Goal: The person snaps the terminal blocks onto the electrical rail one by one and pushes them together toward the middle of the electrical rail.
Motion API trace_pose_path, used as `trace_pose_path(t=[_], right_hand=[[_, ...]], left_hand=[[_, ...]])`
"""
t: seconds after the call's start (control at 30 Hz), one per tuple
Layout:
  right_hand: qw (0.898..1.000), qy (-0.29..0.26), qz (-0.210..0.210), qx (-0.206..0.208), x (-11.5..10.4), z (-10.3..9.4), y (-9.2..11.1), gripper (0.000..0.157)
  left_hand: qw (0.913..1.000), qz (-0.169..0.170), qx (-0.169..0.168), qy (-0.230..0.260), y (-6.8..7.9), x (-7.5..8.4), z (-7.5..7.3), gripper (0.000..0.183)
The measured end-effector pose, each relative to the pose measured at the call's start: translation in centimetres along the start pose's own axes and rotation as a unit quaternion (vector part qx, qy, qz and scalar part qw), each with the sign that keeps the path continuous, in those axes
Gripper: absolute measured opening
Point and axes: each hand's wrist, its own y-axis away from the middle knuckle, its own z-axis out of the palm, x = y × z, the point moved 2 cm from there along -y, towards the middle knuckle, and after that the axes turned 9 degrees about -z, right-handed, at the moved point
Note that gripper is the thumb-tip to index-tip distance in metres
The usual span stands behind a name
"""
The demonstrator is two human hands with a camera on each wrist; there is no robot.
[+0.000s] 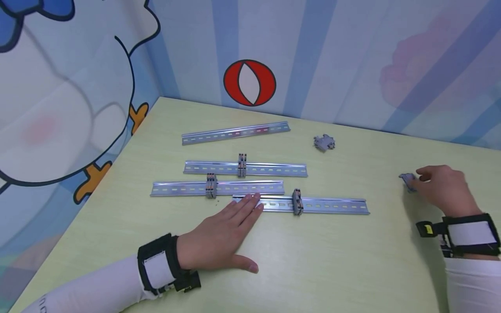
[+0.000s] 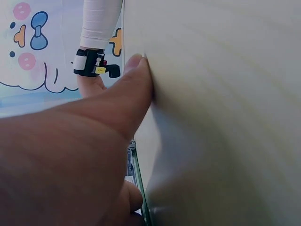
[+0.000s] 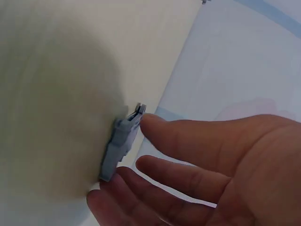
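My left hand [image 1: 221,239] lies with straight fingers, its fingertips resting on the left end of the nearest slotted metal DIN rail [image 1: 336,206]. A small group of grey terminal blocks [image 1: 297,202] sits upright across that rail. Far to the right, my right hand [image 1: 448,191] holds a grey terminal block [image 1: 408,181] at the tabletop. In the right wrist view the thumb touches one end of this terminal block [image 3: 120,146] and fingertips meet the other end. The left wrist view shows mostly the left thumb [image 2: 134,89], close to the table surface.
Two more rails, the left one [image 1: 176,188] and the middle one [image 1: 274,169], each carry grey terminal blocks. A bare rail [image 1: 219,136] lies slanted behind them. Loose grey terminal blocks [image 1: 324,142] lie at the back right. A printed wall [image 1: 332,56] borders the table [image 1: 313,261].
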Motion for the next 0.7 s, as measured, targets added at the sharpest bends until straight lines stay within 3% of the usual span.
trace_pose_path(t=[0.33,0.7], right_hand=[[1.000,-0.008,-0.013,0.003,-0.6,0.0,0.2,0.050],[0.998,-0.014,-0.028,0.046,-1.1,-0.5,0.5,0.038]], left_hand=[[1.0000,0.002,0.000,-0.001,0.0,0.0,0.0,0.116],[1.0000,0.000,0.000,0.003,0.0,-0.1,0.0,0.116]])
